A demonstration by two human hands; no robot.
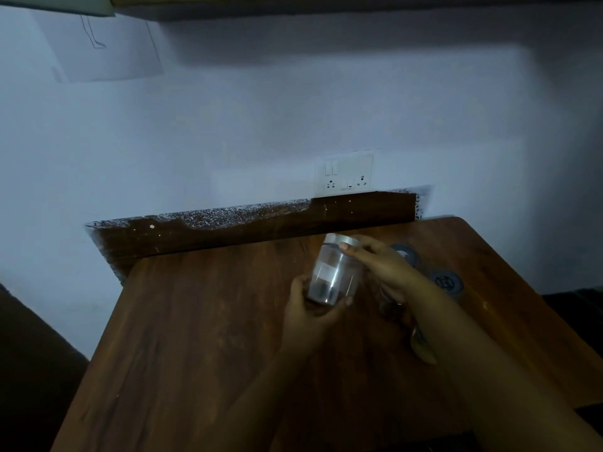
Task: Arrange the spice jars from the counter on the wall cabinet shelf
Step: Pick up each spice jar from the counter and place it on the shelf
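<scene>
One jar is being picked up from the brown wooden counter [182, 337], so the step in hand looks like the lift before the jar goes up to the shelf. The shelf itself is not seen; only the underside of the wall cabinet [326, 8] shows at the very top, high above both hands.

The left hand [310, 313] is held palm up under the clear round jar with the silver lid [336, 272]. Its fingers are curled round the bottom of the jar, where some dark spice lies. The jar is tilted, with its lid leaning up and to the right.

The right hand [381, 265] is reached across from the right, and its thumb and fingers are pinched on the lid. The right arm is stretched over the counter.

Just behind the right hand, two more jars with dark grey lids [445, 282] are waiting on the counter. Another small jar seems to be hidden under the right wrist, but it is too blurred to tell.

Next, the jar should be kept straight and raised to the cabinet.
</scene>
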